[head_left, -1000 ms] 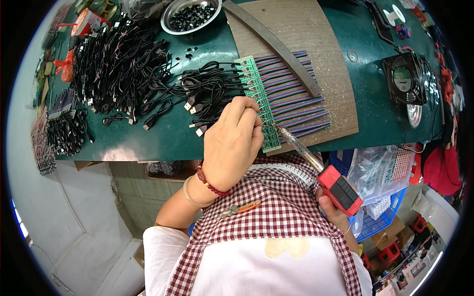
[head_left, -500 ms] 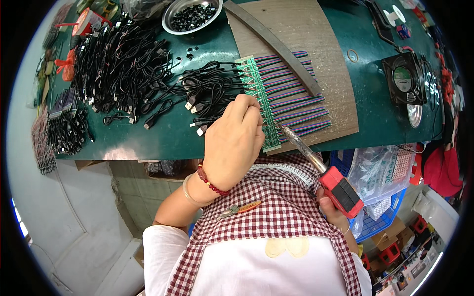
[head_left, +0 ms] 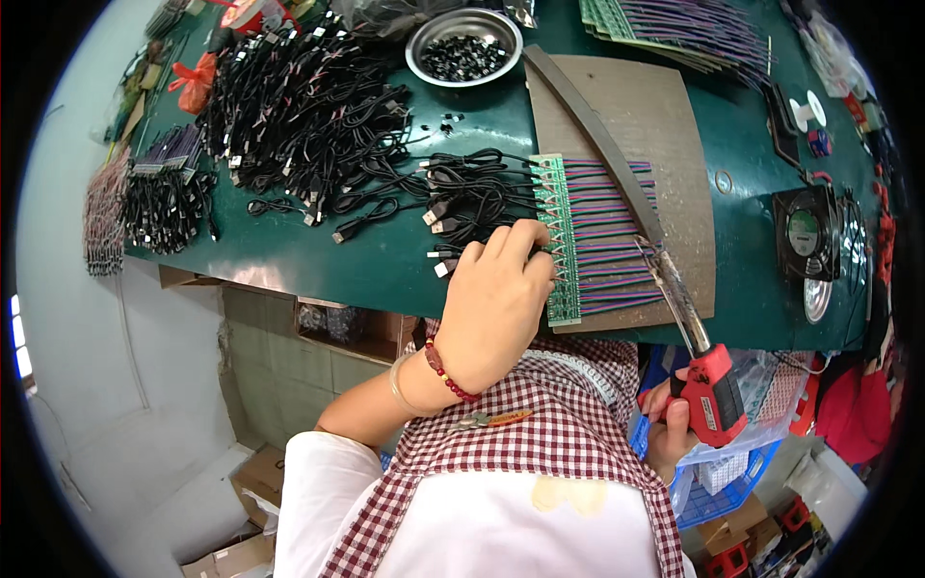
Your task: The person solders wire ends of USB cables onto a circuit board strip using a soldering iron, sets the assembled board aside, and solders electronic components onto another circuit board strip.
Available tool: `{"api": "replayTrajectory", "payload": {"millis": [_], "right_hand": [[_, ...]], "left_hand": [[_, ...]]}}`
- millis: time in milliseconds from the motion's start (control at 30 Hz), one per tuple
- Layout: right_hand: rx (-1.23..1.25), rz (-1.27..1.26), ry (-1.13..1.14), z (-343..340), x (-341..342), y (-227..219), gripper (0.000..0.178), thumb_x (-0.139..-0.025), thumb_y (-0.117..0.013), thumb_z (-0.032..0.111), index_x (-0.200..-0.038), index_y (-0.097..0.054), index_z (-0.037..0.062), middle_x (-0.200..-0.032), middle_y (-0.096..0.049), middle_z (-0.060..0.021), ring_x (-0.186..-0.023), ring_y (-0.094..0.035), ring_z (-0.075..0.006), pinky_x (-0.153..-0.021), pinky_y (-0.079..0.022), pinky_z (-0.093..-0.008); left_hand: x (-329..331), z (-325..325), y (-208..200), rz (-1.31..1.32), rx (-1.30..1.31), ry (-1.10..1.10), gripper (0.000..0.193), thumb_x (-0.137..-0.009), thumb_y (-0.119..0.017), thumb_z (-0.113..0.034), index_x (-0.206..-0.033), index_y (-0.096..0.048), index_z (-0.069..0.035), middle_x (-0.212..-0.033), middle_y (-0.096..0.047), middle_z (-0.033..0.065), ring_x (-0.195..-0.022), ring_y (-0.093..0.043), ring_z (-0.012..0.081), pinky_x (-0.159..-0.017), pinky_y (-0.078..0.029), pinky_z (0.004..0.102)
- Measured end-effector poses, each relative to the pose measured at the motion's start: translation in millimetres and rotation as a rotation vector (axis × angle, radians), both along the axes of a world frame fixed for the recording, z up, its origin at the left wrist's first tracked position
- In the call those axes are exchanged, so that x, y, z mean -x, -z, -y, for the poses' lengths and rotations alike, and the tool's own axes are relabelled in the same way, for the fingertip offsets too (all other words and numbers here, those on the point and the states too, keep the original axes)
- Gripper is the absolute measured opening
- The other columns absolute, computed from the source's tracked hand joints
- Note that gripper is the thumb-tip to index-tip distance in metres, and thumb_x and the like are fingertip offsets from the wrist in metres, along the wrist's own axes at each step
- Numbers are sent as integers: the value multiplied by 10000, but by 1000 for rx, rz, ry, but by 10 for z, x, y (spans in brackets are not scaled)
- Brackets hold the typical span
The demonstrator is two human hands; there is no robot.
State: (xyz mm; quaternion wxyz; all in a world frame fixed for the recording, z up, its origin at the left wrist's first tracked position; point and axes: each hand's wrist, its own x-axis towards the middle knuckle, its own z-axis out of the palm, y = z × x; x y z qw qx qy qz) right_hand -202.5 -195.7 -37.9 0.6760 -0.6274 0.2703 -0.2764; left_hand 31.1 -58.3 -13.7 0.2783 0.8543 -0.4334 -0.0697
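Note:
My left hand (head_left: pixel 503 301) is closed at the left edge of a green circuit board strip (head_left: pixel 562 231), its fingertips hiding whatever they pinch. Black USB cables (head_left: pixel 472 197) run to that edge from the left, some with thin wire ends at the board. Multicoloured wires (head_left: pixel 612 241) stretch away from the board's right side. In my right hand (head_left: pixel 670 424) is a red and black soldering gun (head_left: pixel 715 395). Its metal tip points up, near the lower end of a grey metal bar (head_left: pixel 607 144) lying across the wires, clear of the board.
Under the board lies a brown sheet (head_left: pixel 665 106). A metal bowl of small black parts (head_left: pixel 414 53) stands at the back, beside a big pile of black cables (head_left: pixel 299 116). More wired boards (head_left: pixel 665 24) lie at the far right. To the right are a small fan (head_left: pixel 805 231) and a white spool (head_left: pixel 807 111).
The soldering gun's tip has lifted off the board and moved up and right, toward the bar's end. My left hand stays at the board's left edge. The whole view has shifted.

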Motion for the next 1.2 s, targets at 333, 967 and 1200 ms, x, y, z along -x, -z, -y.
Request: {"api": "replayTrajectory", "payload": {"millis": [333,967,1200], "right_hand": [[-60,126,39,160,-96,-35,386,-945,-558,235,-1187,-465,-51,-645,-479,-47,-517,-415,-108,-498,-401,-267],[-282,11,-136,-186,-984,-576,437,-874,-598,-23,-1274,-431,28,-993,-606,-134,-842,-628,-190,-748,-528,-324],[-199,-136,-242,-155,-1128,-490,309,-867,-619,-33,-1154,-504,-18,-933,-616,-68,-794,-589,-94,-671,-482,-227]], "left_hand": [[-1087,-764,316,333,-138,-424,147,-766,-684,-62,-867,-577,-64,-928,-558,68,-877,-559,281,-737,-421,394],[-129,-211,-216,-641,387,-84,134,-788,-705,35,-854,-589,17,-789,-564,61,-664,-597,125,-592,-490,248],[101,-89,-149,-576,316,58,167,-761,-724,13,-843,-578,11,-795,-562,90,-677,-592,204,-597,-489,293]]}}
